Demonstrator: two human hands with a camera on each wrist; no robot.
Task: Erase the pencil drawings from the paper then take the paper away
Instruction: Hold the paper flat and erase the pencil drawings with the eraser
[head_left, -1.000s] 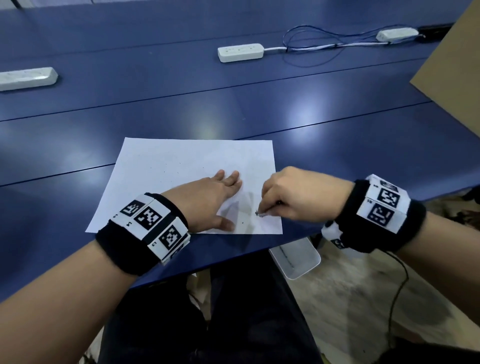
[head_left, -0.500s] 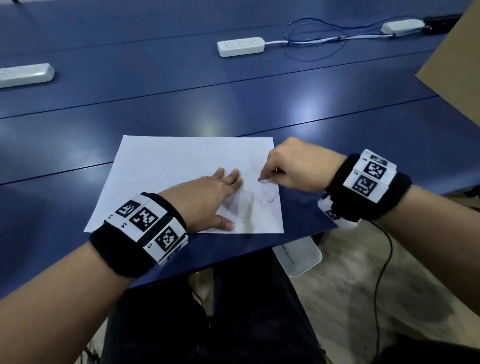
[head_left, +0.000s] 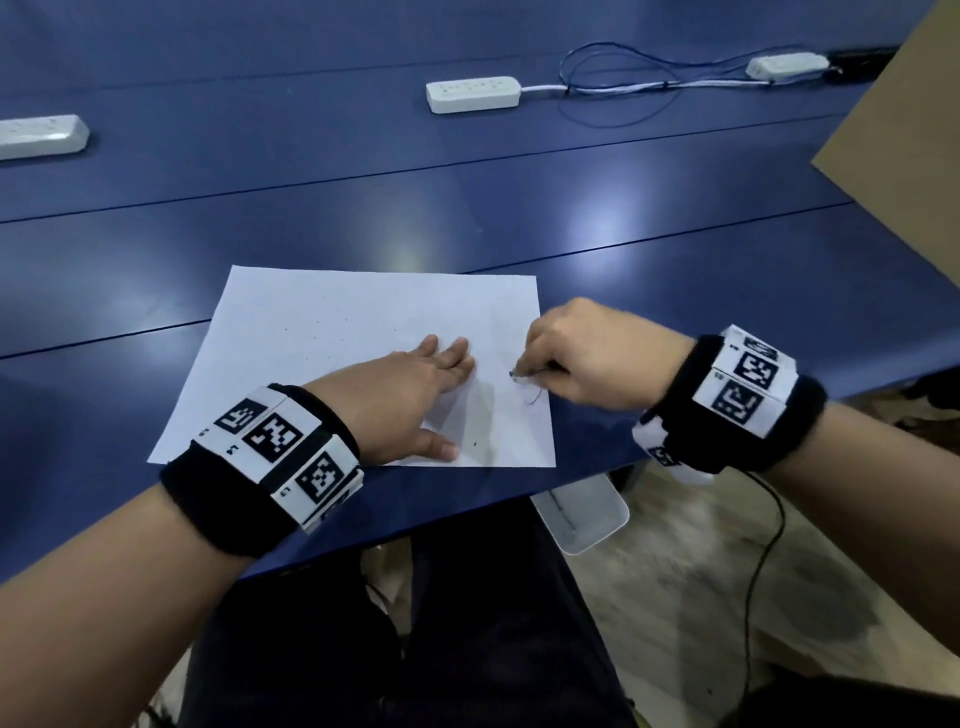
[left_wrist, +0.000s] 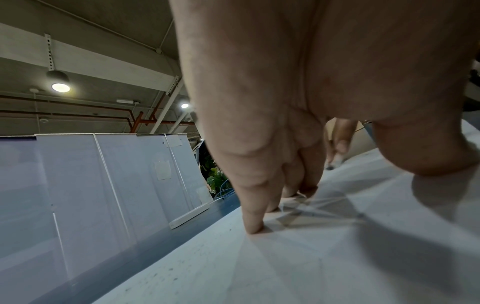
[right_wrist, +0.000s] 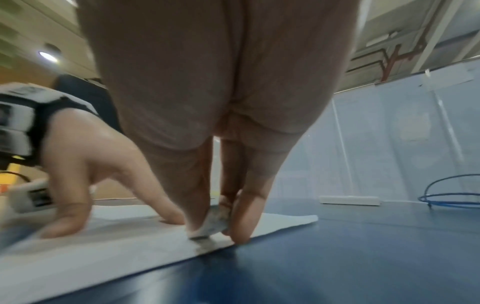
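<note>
A white sheet of paper lies on the blue table near its front edge. My left hand rests flat on the sheet with straight fingers, pressing it down; its fingertips touch the paper. My right hand pinches a small white eraser whose worn tip touches the paper near the right edge. A faint curved pencil line shows just below the eraser. Small dark specks dot the sheet.
Three white power strips and looped cables lie at the back of the table. A brown cardboard panel stands at the right. Below the table edge are a white tray, a floor cable and my dark trousers.
My right hand with the eraser moved up the paper's right side from its bottom edge, uncovering a curved pencil line. The left hand stayed pressed on the sheet.
</note>
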